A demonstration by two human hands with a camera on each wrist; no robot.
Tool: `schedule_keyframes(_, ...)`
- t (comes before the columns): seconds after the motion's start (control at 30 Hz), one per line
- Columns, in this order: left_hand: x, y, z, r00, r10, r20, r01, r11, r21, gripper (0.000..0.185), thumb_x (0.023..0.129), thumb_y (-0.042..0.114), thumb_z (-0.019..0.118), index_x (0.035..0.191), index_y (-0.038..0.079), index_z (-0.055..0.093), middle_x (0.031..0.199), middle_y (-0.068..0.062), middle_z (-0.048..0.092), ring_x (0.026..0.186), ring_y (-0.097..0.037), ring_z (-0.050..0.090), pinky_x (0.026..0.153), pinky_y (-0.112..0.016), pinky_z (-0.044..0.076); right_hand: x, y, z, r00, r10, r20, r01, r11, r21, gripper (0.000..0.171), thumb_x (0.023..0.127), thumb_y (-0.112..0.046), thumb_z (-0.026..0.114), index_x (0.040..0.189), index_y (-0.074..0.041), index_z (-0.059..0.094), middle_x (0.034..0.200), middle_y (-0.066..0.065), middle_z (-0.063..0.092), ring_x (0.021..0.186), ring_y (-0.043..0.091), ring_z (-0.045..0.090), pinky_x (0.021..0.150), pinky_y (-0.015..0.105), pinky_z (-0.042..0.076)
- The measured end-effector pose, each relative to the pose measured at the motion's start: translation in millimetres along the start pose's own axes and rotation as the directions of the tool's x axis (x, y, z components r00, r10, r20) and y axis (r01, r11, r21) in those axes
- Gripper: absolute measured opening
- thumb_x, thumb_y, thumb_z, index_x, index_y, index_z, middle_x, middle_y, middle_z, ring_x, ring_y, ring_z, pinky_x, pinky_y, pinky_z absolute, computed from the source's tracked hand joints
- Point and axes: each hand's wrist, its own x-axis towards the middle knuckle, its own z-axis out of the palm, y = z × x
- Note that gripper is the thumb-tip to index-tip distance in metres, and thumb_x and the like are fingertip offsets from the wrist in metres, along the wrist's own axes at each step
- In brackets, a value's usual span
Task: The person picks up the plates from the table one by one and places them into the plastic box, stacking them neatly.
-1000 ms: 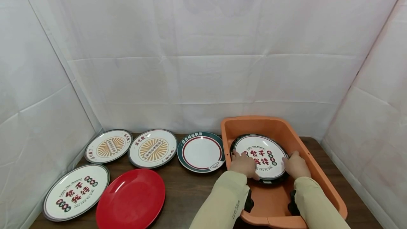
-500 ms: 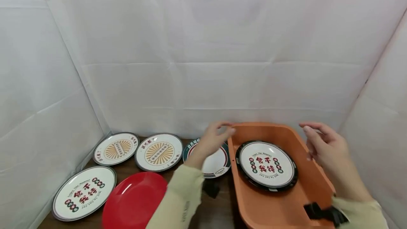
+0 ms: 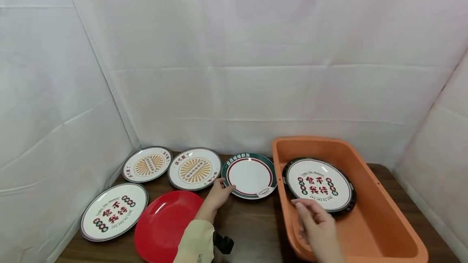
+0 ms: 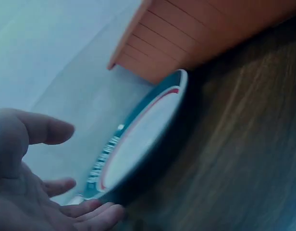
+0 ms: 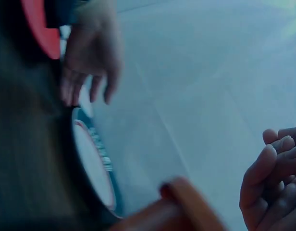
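five plates lie flat on the table (image 3: pixel 252 226); my loose left hand (image 3: pixel 218 193) touches the green-rimmed plate (image 3: pixel 249 175), my relaxed, empty right hand (image 3: pixel 317 225) hovers over the tub (image 3: pixel 380 214).

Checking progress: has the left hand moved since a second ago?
Yes. The left hand left the orange tub and now reaches the green-rimmed plate left of it.

A person's two bare hands show. The left hand (image 3: pixel 218 194) comes out of a pale cream-yellow long fabric sleeve (image 3: pixel 196 242), with a black strap-mounted device (image 3: pixel 223 243) at the wrist beside the cuff. The right hand (image 3: pixel 317 227) shows bare, with no sleeve visible.
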Motion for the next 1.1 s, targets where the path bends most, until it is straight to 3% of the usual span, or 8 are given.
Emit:
schedule_keyframes(0.17, 21.7, -19.0, 13.9, 0.997, -0.082, 0.007, 0.082, 0.987, -0.139, 0.073, 0.090, 0.020, 0.058, 0.139, -0.008, 0.013, 0.120, -0.029, 0.043, 0.100, -0.031, 0.054, 0.078, -0.037, 0.050, -3.8, 16.0, 36.8, 1.000, 0.007, 0.027, -0.005, 0.997, -0.076, 0.022, 0.094, -0.016, 0.054, 0.103, 0.003, 0.061, 0.065, 0.004, 0.048, 0.050, 0.013, 0.045, 0.045, 0.025, 0.042)
schedule_keyframes(0.23, 27.4, -19.0, 19.6, 0.995, -0.102, 0.015, 0.103, 0.973, -0.208, 0.070, 0.091, 0.017, 0.056, 0.139, -0.008, 0.012, 0.115, -0.027, 0.047, 0.095, -0.029, 0.057, 0.075, -0.036, 0.052, -3.1, 18.3, 43.4, 0.999, -0.013, 0.051, 0.021, 0.987, -0.156, 0.022, 0.095, -0.019, 0.054, 0.105, -0.001, 0.063, 0.074, 0.004, 0.052, 0.059, 0.013, 0.048, 0.053, 0.025, 0.044)
schedule_keyframes(0.33, 28.9, -10.7, 25.4, 0.988, -0.150, 0.046, 0.157, 0.949, -0.273, 0.061, 0.094, 0.013, 0.050, 0.140, -0.007, 0.016, 0.110, -0.025, 0.053, 0.091, -0.032, 0.060, 0.074, -0.038, 0.053, 1.7, 19.2, 44.4, 0.999, -0.013, 0.042, 0.021, 0.981, -0.191, 0.021, 0.095, -0.019, 0.054, 0.106, -0.003, 0.062, 0.083, 0.005, 0.055, 0.066, 0.013, 0.050, 0.058, 0.024, 0.044)
schedule_keyframes(0.5, 34.4, -8.4, 26.4, 0.982, -0.181, 0.062, 0.191, 0.946, -0.261, 0.052, 0.097, 0.017, 0.046, 0.135, -0.011, 0.023, 0.098, -0.025, 0.059, 0.083, -0.036, 0.064, 0.068, -0.040, 0.054, 8.0, 18.6, 38.6, 0.995, 0.097, 0.019, -0.094, 0.989, -0.111, 0.022, 0.095, -0.015, 0.054, 0.109, 0.001, 0.059, 0.083, 0.007, 0.055, 0.065, 0.013, 0.053, 0.058, 0.027, 0.050)
schedule_keyframes(0.63, 41.2, -12.2, 24.3, 0.975, -0.219, 0.045, 0.224, 0.949, -0.223, 0.069, 0.097, 0.026, 0.046, 0.142, -0.008, 0.006, 0.081, -0.020, 0.063, 0.070, -0.031, 0.066, 0.061, -0.037, 0.055, 9.1, 18.2, 38.3, 0.987, 0.153, 0.042, -0.151, 0.987, -0.055, 0.026, 0.095, -0.015, 0.053, 0.113, 0.003, 0.056, 0.084, 0.008, 0.054, 0.068, 0.015, 0.054, 0.059, 0.030, 0.052)
schedule_keyframes(0.77, 43.1, -16.4, 24.3, 0.966, -0.248, 0.080, 0.260, 0.934, -0.246, 0.077, 0.097, 0.029, 0.043, 0.143, -0.006, -0.008, 0.071, -0.014, 0.064, 0.062, -0.027, 0.066, 0.056, -0.035, 0.054, 8.7, 17.9, 39.2, 0.983, 0.175, 0.053, -0.175, 0.985, -0.009, 0.024, 0.095, -0.013, 0.053, 0.111, 0.004, 0.056, 0.083, 0.011, 0.053, 0.070, 0.018, 0.054, 0.056, 0.030, 0.052)
schedule_keyframes(0.87, 42.7, -19.7, 25.8, 0.972, -0.225, 0.072, 0.236, 0.935, -0.265, 0.070, 0.099, 0.029, 0.039, 0.144, -0.005, -0.002, 0.067, -0.013, 0.065, 0.059, -0.027, 0.066, 0.053, -0.035, 0.054, 8.2, 17.3, 40.0, 0.982, 0.180, 0.061, -0.180, 0.984, 0.006, 0.022, 0.095, -0.011, 0.052, 0.109, 0.004, 0.056, 0.083, 0.013, 0.052, 0.070, 0.019, 0.054, 0.055, 0.030, 0.052)
schedule_keyframes(1.1, 40.8, -18.9, 28.4, 0.996, -0.088, -0.022, 0.079, 0.960, -0.269, 0.048, 0.103, 0.023, 0.026, 0.140, -0.006, 0.018, 0.063, -0.014, 0.065, 0.052, -0.027, 0.065, 0.047, -0.037, 0.053, 8.0, 17.0, 42.9, 0.980, 0.180, 0.084, -0.181, 0.983, 0.006, 0.020, 0.095, -0.010, 0.052, 0.108, 0.004, 0.057, 0.081, 0.010, 0.053, 0.067, 0.016, 0.054, 0.053, 0.030, 0.052)
